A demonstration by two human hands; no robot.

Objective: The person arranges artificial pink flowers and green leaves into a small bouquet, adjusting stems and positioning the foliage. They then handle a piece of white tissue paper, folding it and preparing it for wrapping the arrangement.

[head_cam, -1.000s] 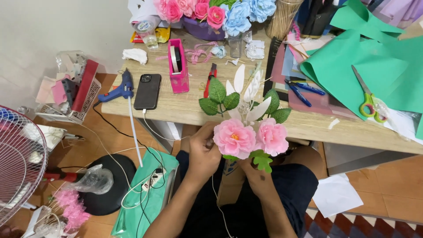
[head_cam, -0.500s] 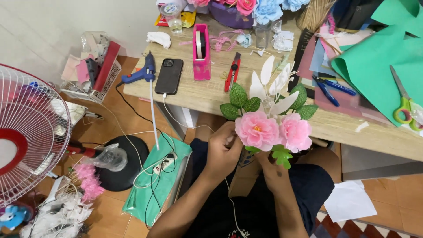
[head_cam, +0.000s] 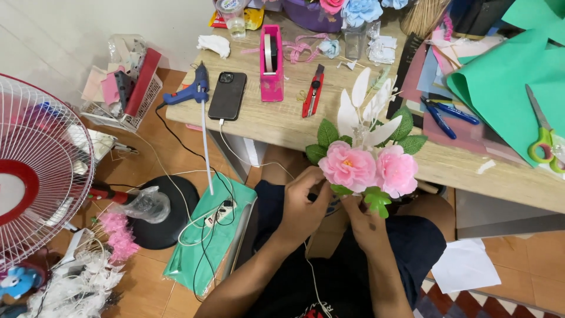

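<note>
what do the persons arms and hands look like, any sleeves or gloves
Both forearms are bare with no sleeves in view. The left hand and right hand wear no gloves, and no rings, watch or bracelets show. The right hand has a small dark spot on its back.

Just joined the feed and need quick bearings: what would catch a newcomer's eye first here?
First the flower bunch, two pink blooms with green leaves and white petals, held up by the left hand and right hand at the near edge of the wooden table. Next the big fan with a red hub at far left on the floor. Then the green paper sheet at the table's right end, with green-handled scissors on it.
</note>
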